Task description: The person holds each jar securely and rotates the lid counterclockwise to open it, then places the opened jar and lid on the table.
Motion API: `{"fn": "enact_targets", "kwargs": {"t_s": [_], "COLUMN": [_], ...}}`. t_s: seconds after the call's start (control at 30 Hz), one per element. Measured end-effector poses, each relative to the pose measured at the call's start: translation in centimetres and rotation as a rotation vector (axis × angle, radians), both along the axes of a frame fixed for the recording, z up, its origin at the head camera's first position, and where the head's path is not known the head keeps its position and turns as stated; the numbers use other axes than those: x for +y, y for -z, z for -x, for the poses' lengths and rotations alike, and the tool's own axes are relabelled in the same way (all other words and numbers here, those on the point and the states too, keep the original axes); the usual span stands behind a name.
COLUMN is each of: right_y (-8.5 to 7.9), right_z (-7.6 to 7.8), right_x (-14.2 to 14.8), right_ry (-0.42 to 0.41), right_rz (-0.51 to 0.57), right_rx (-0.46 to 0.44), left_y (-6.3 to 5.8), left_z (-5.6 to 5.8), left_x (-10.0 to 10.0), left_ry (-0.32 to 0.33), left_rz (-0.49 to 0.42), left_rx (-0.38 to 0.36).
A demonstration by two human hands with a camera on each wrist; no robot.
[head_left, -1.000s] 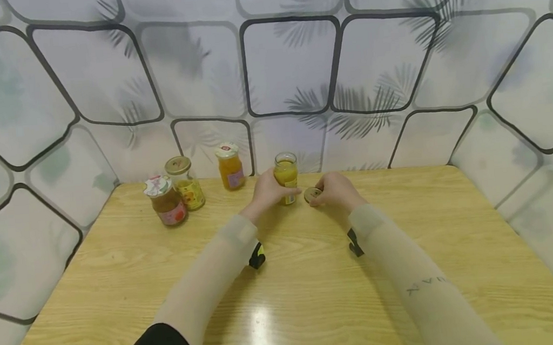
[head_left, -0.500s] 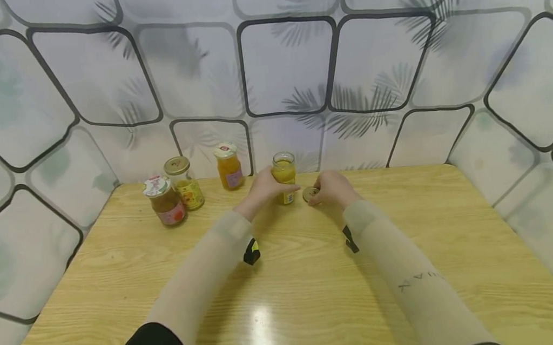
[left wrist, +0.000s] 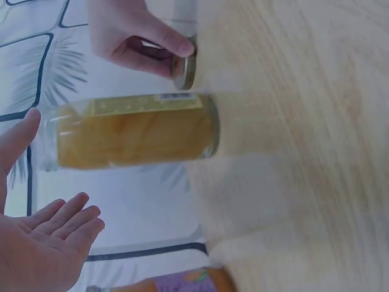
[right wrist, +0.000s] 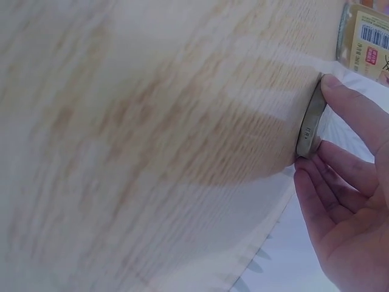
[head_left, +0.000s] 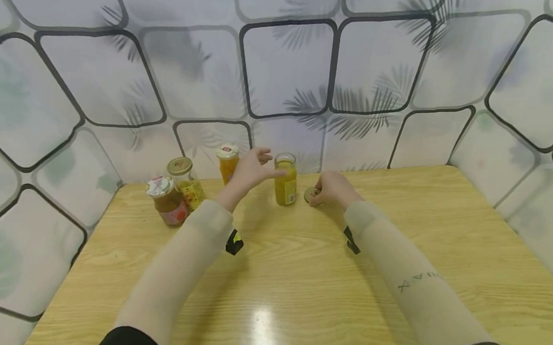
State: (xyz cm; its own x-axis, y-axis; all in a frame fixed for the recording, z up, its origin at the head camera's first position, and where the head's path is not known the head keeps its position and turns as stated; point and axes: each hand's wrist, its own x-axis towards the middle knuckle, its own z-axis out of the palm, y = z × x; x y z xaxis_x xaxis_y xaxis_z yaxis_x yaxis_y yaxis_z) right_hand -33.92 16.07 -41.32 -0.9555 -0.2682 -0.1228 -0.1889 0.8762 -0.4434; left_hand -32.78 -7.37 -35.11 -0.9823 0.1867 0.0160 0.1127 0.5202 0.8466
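An uncapped glass jar (head_left: 286, 188) of yellow contents stands upright near the back of the table, its label and barcode toward the person. My left hand (head_left: 249, 170) is in the air just left of that jar, fingers spread and thumb pointing across its upper part. In the left wrist view a gap shows between the left palm (left wrist: 42, 255) and the jar (left wrist: 137, 131). To the right, my right hand (head_left: 335, 190) pinches a gold metal lid (head_left: 311, 194) between thumb and fingers. The right wrist view shows this lid (right wrist: 312, 118) held by its rim, right at the tabletop.
At the left stand a brown jam jar (head_left: 169, 205) with a patterned lid and a gold-lidded jar (head_left: 185, 180) with a yellow label. An orange jar (head_left: 228, 165) stands behind the left hand, partly hidden. A patterned wall (head_left: 293, 73) rises at the table's (head_left: 305, 289) back edge.
My left hand has let go of the yellow jar and moved left and up, its fingers opening. The right hand stays with the lid in nearly the same place.
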Motion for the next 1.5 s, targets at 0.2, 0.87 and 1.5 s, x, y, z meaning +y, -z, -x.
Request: {"fn": "enact_targets", "kwargs": {"t_s": [0.2,0.87,1.5], "right_y": [0.1,0.0,0.2], "right_z": [-0.3,-0.2,0.1], "right_x": [0.0,0.1,0.3], "right_ry": [0.000,-0.013,-0.010], "right_rz": [0.001,-0.012,-0.014], "right_rx": [-0.009,0.018,0.028], "left_y": [-1.6,-4.0,-0.3], "left_z": [-0.2,1.2,2.9], "left_x": [-1.6,-6.6,-7.6], "left_ry": [-0.014,-0.230,-0.387], "left_rz": [-0.017,0.020,-0.110], "left_rx": [0.033,0.145,0.001]}}
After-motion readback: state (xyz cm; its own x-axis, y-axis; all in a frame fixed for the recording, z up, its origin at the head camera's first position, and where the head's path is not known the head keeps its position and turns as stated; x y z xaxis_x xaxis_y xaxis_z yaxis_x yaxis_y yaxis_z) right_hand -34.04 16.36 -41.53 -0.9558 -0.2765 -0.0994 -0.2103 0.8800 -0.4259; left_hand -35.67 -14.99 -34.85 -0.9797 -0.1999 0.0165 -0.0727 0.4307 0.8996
